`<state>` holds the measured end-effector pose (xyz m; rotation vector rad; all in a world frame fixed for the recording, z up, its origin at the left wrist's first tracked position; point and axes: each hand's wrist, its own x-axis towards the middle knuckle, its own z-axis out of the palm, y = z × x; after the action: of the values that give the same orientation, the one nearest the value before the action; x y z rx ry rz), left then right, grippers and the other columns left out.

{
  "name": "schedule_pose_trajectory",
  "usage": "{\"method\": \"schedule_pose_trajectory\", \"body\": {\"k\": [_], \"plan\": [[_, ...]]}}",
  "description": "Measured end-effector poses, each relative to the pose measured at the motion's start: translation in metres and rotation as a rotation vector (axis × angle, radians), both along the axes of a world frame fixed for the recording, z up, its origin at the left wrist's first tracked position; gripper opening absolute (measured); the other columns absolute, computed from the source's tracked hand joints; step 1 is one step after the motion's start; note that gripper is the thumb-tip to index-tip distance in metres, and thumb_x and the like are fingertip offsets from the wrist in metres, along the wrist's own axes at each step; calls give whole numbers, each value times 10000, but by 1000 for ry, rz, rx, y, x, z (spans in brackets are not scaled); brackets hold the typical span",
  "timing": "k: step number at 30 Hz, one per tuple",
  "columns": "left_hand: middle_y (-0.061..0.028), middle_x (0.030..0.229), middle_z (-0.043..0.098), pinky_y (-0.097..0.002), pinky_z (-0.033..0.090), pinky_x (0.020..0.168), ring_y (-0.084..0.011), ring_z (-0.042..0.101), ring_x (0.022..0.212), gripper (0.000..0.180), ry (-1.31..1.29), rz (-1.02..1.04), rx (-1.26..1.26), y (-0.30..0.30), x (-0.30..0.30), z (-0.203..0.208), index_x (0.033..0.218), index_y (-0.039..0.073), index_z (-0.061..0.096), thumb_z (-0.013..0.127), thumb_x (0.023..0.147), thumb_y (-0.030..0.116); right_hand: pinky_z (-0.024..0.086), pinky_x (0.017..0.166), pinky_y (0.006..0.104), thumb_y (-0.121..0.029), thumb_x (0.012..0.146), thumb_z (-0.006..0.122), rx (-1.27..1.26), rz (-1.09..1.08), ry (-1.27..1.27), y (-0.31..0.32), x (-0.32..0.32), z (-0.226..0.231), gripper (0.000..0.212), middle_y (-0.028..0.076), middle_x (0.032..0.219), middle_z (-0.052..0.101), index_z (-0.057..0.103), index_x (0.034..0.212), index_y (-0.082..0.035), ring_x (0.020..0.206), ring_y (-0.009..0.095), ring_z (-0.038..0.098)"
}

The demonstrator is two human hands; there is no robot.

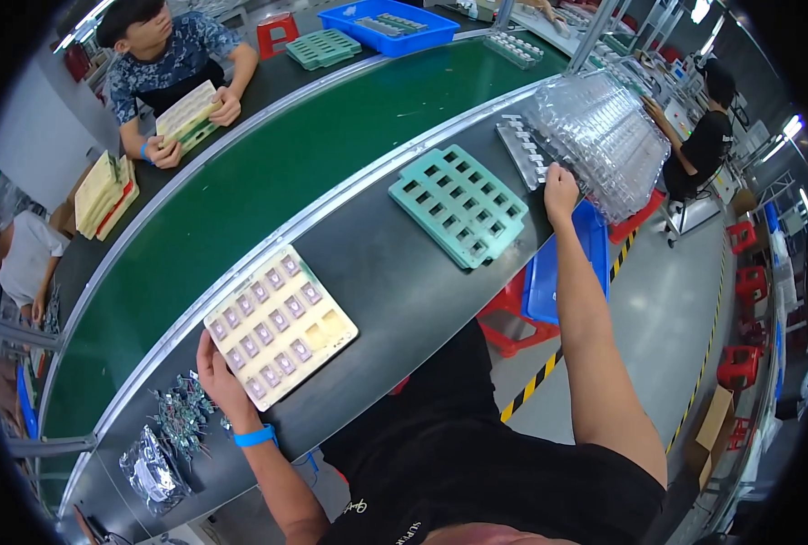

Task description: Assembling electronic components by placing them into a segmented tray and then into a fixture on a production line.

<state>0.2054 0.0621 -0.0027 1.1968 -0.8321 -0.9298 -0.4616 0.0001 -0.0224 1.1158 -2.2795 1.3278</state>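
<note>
A cream tray (281,325) with rows of pockets lies tilted on the dark bench in front of me. Most pockets hold small pale purple rectangular pieces; a few at its right corner are bare. My left hand (222,377), with a blue wristband, grips this tray's left edge. Reaching far right, my right hand (561,193) has its fingers closed beside a clear blister tray (524,153) of small white and metallic parts; what it pinches is hidden. Between the hands sits a green tray (458,205) with dark square openings.
Stacked clear plastic trays (599,136) stand at the far right, above a blue bin (586,263). Tangled wired parts (184,416) and a silvery bag (154,472) lie at left. Beyond a green conveyor belt (241,195), a co-worker holds another cream tray (186,113).
</note>
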Motion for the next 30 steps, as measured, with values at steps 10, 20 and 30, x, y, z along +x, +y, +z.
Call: {"method": "schedule_pose_trajectory", "body": {"k": [10, 20, 30], "plan": [[-150, 1243, 639, -302, 512, 921, -188, 632, 1081, 372, 1, 1, -22, 3, 4, -4, 1335, -60, 535, 456, 977, -2, 452, 765, 477, -402, 1004, 490, 37, 24, -70, 2, -5, -6, 465, 239, 884, 638, 661, 876, 12, 870, 411, 614], [-142, 1249, 641, -306, 479, 955, -201, 615, 1113, 342, -8, -1, -49, 1, 0, -4, 1306, -63, 569, 441, 999, 15, 461, 807, 450, -412, 1016, 457, 12, 58, -93, 5, -12, -6, 498, 215, 912, 654, 682, 913, 20, 879, 372, 622], [-138, 1210, 662, -298, 511, 933, -189, 633, 1088, 331, -21, 16, -84, -2, 18, -20, 1304, -63, 562, 470, 998, 23, 464, 799, 477, -408, 1008, 473, -52, 106, -95, -8, 4, -5, 478, 242, 928, 649, 680, 906, 10, 901, 423, 616]]}}
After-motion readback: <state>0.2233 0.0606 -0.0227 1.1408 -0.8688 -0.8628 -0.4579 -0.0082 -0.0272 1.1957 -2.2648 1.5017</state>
